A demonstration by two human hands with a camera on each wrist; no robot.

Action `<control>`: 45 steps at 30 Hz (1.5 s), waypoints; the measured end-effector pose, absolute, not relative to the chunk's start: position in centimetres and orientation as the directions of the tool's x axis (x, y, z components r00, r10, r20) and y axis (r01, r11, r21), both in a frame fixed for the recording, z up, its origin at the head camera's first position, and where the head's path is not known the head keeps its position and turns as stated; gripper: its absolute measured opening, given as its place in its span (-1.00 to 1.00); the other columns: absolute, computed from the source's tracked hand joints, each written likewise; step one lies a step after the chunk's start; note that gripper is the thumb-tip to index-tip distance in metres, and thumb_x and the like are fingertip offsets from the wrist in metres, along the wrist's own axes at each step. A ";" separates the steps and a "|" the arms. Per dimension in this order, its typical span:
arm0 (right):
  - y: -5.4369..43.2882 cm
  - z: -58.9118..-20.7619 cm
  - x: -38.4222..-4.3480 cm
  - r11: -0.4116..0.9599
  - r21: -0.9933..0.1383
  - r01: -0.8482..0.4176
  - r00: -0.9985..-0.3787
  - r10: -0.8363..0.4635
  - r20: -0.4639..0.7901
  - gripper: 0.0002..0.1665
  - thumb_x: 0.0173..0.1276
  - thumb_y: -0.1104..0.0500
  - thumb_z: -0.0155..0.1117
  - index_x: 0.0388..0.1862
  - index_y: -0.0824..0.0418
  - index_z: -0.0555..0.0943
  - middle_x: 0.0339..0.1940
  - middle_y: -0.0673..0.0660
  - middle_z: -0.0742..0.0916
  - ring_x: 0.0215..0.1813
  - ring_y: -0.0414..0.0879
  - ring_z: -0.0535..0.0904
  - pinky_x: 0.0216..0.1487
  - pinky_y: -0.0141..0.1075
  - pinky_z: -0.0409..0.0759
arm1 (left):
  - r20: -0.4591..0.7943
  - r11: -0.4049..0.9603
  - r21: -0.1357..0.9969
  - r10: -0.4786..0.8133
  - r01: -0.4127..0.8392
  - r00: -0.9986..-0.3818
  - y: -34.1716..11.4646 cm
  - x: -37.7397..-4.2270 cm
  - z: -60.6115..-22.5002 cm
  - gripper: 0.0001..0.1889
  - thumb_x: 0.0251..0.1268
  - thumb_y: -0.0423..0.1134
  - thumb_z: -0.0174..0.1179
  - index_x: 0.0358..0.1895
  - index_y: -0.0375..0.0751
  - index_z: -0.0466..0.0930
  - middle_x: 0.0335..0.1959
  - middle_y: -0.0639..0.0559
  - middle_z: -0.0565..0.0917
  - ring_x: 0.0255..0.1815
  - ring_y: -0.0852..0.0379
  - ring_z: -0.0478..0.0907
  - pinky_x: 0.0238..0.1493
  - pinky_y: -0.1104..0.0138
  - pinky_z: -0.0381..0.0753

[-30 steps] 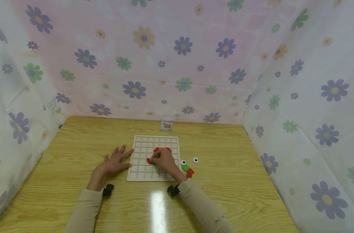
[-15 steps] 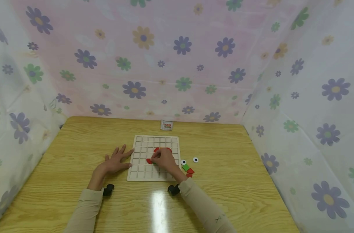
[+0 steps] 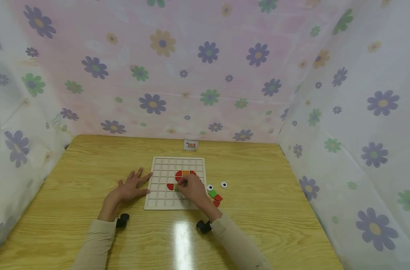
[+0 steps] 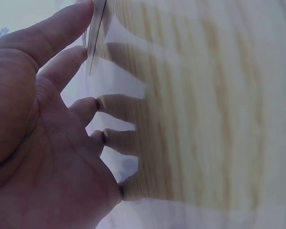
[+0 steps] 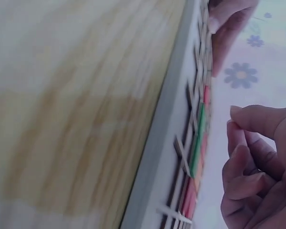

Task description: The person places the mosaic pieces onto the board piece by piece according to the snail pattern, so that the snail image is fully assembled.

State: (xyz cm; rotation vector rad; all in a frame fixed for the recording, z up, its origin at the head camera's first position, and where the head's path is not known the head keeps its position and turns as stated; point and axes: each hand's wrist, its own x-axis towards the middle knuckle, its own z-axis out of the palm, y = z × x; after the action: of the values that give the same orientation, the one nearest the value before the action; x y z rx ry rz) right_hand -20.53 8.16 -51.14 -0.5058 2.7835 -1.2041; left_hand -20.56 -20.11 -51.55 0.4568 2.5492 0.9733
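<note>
My right hand (image 3: pixel 193 189) hangs just above the gridded board (image 3: pixel 156 195), thumb and forefinger tips together, other fingers curled; I see nothing pinched. Near its fingertips, coloured pieces (image 3: pixel 170 186) sit on the board, probably kept in line by its ridges. To its left, my left hand (image 3: pixel 131 188) spreads, thumb and forefinger touching the board's edge, likely steadying it. To its right, loose red and green pieces (image 3: pixel 213 194) and eye discs (image 3: pixel 224 185) lie on the worktop (image 3: pixel 265 195), presumably for easy reach; farther ahead, a picture card (image 3: pixel 190 144), perhaps for reference.

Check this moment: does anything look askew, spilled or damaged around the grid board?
Nothing stands out. The grid board lies flat on the table, and the loose pieces beside its right edge show no visible damage.
</note>
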 end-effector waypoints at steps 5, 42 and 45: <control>9.9 -50.7 -19.1 0.642 -0.702 -0.308 -0.938 -0.327 0.112 -0.91 0.35 0.24 0.41 -0.37 0.14 0.76 -0.44 -0.03 0.73 -0.40 -0.28 0.57 -0.34 -0.40 0.55 | -0.216 0.703 0.691 0.426 0.171 -0.879 -20.1 -20.4 -51.2 -0.23 0.47 -0.04 0.22 0.60 -0.25 0.13 0.61 -0.52 -0.25 0.56 -0.61 -0.45 0.20 -0.64 -0.50; 19.8 -52.4 -18.8 0.742 -0.669 -0.024 -0.991 -0.104 -0.080 -0.79 0.16 0.21 0.57 -0.25 0.24 0.75 -0.25 0.08 0.77 -0.19 -0.07 0.63 -0.15 -0.14 0.63 | -0.206 0.691 0.705 0.417 0.162 -0.885 -20.0 -20.4 -51.6 -0.23 0.46 -0.03 0.24 0.60 -0.23 0.15 0.62 -0.50 -0.23 0.57 -0.59 -0.44 0.20 -0.62 -0.52; 19.7 -52.1 -18.8 0.744 -0.668 -0.022 -0.990 -0.110 -0.091 -0.80 0.17 0.24 0.55 -0.24 0.26 0.75 -0.27 0.08 0.76 -0.25 -0.10 0.61 -0.19 -0.17 0.62 | -0.204 0.692 0.703 0.418 0.164 -0.886 -20.0 -20.4 -51.7 -0.23 0.47 -0.03 0.23 0.60 -0.23 0.15 0.62 -0.50 -0.23 0.57 -0.59 -0.43 0.20 -0.62 -0.52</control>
State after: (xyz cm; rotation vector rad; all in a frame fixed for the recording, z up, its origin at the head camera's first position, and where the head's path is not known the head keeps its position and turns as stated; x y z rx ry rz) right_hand -18.83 19.74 -52.14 -0.1070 2.8164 -1.0764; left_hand -20.41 -20.04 -51.66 0.4562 2.5548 1.0137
